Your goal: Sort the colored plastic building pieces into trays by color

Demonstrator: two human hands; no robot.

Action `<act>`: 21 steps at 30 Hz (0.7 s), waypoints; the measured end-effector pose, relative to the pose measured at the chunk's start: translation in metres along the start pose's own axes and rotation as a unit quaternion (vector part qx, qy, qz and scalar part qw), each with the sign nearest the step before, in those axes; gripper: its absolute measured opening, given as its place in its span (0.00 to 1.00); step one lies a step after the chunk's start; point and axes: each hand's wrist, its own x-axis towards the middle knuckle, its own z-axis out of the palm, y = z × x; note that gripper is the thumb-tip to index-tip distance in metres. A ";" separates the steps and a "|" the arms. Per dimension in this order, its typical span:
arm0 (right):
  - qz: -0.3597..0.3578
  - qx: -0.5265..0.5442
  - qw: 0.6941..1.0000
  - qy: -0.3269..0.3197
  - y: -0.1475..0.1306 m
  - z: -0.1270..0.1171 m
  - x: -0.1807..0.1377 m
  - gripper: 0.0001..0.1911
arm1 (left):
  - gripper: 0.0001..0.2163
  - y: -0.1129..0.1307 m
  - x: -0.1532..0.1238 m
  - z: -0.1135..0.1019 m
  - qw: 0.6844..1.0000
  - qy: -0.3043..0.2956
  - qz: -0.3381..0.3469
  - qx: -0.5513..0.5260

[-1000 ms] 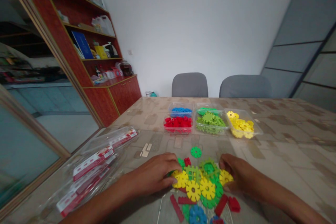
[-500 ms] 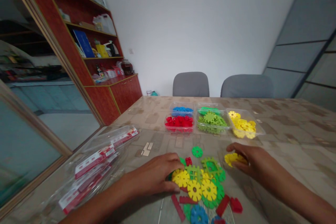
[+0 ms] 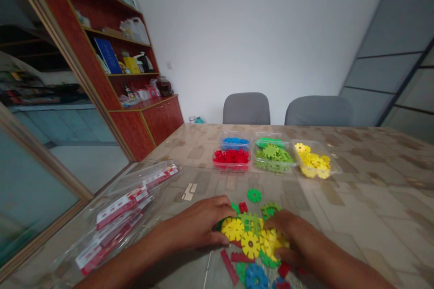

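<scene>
My left hand (image 3: 208, 221) is at the left edge of a pile of notched plastic pieces, its thumb and fingers curled round a yellow disc (image 3: 233, 229). My right hand (image 3: 294, 239) reaches over the pile's right side, fingers closed on yellow discs (image 3: 271, 244) and hiding part of them. Between the hands lie another yellow disc (image 3: 251, 244) and a light green square piece (image 3: 250, 222). Closer to me are a blue disc (image 3: 257, 277) and red strips (image 3: 229, 268). A green disc (image 3: 254, 195) lies apart, beyond the pile.
Clear tubs behind the pile hold blue pieces (image 3: 236, 142), red pieces (image 3: 231, 157), green pieces (image 3: 271, 142), light green pieces (image 3: 274, 156) and yellow pieces (image 3: 315, 162). Plastic bags with red-and-white labels (image 3: 124, 205) lie at the left. Grey chairs (image 3: 246, 108) stand across the table.
My right hand has moved left with its yellow discs, from beside the pile to over its right side. My left hand has barely moved.
</scene>
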 end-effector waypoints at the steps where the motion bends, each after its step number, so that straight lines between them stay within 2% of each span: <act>1: 0.001 0.000 1.000 0.001 0.000 -0.001 0.001 0.23 | 0.18 0.000 0.000 0.000 1.000 -0.001 -0.002 0.000; 8: 0.047 0.049 0.998 -0.004 -0.036 -0.016 0.010 0.15 | 0.15 -0.001 0.000 0.001 1.000 0.002 0.010 -0.006; 11: 0.049 0.086 0.994 -0.043 -0.052 -0.017 0.015 0.20 | 0.14 -0.002 0.001 0.002 1.000 -0.001 0.005 -0.011; 15: 0.054 0.073 0.992 -0.085 -0.061 -0.014 0.024 0.28 | 0.15 -0.002 0.002 0.005 1.000 0.001 0.007 -0.024; 18: 0.044 0.053 0.996 -0.056 -0.063 -0.010 0.026 0.26 | 0.17 -0.002 0.002 0.006 1.000 0.000 0.001 -0.030; 21: 0.026 0.039 0.999 -0.024 -0.062 -0.007 0.026 0.20 | 0.18 -0.003 0.002 0.007 1.000 0.001 -0.003 -0.028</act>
